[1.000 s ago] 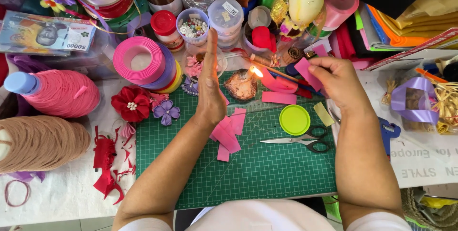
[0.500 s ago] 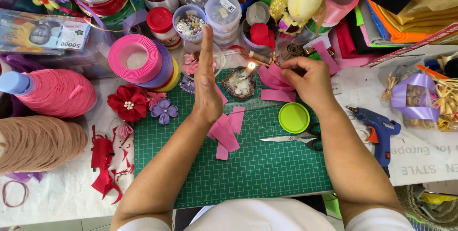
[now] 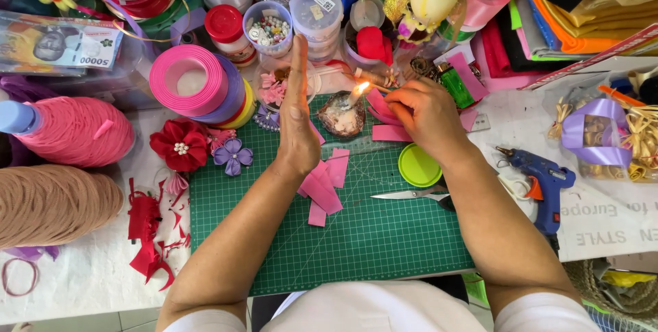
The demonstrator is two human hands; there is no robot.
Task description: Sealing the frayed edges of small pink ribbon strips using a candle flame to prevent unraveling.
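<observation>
Head view: right hand (image 3: 428,114) pinches a pink ribbon strip (image 3: 379,104) at the candle flame (image 3: 361,88); left hand (image 3: 298,109) stands flat and spread at the flame's 9 o'clock; cut strips (image 3: 322,185) lie unsealed on the mat.

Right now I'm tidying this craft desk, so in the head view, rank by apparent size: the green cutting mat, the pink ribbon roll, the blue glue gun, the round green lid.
1. green cutting mat
2. pink ribbon roll
3. blue glue gun, close to the roll, so unsure
4. round green lid

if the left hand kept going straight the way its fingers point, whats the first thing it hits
Probably the clear jar of beads. The left hand stands on edge with fingers pointing away from the person, fingertips close below that jar and beside the lidded plastic tub. Depth is unclear, so it might pass above them.
</observation>
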